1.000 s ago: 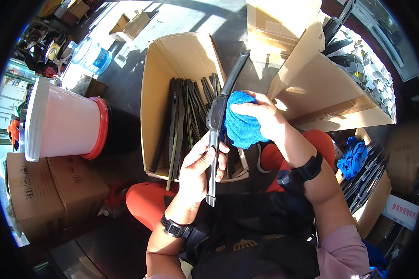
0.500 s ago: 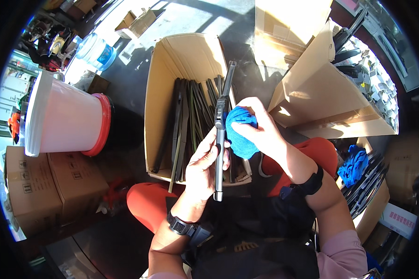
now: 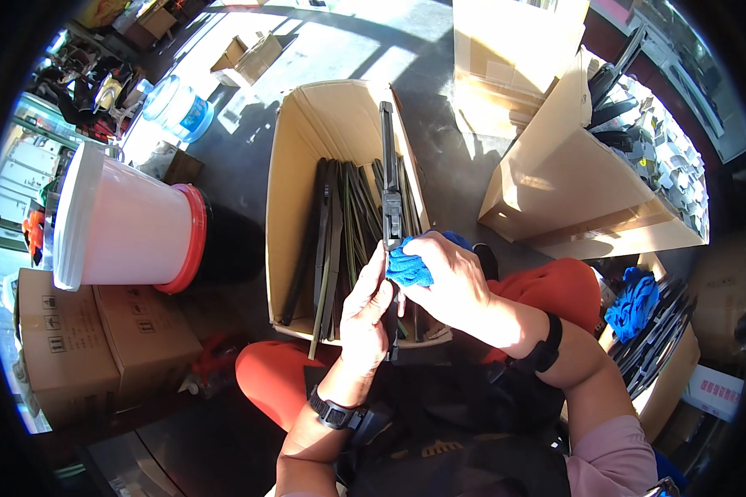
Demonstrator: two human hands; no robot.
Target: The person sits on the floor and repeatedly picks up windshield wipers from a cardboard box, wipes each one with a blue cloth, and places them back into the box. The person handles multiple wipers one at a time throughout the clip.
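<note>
A black windshield wiper blade (image 3: 391,178) with a connector block at its middle stands lengthwise before me, over the near part of an open cardboard box (image 3: 293,137). My left hand (image 3: 365,311) is closed around its lower half. In my right hand (image 3: 452,277) is a bunched blue cloth (image 3: 408,267), pressed against the blade just below the connector. The fingers and cloth hide part of the blade there. Several more long dark wiper blades (image 3: 330,240) lean inside the box beneath my hands.
At the left, a white bucket (image 3: 133,219) with a red rim stands by closed cartons (image 3: 66,348). A large carton (image 3: 555,174) holds many pale pieces at the right. Near my right elbow, another blue cloth (image 3: 632,305) lies on a box of dark strips (image 3: 659,344). A water jug (image 3: 178,109) lies farther off.
The blue cloth in my right hand has moved down along the wiper blade, from beside the connector to below it. The blade has turned from slightly slanted to nearly straight.
</note>
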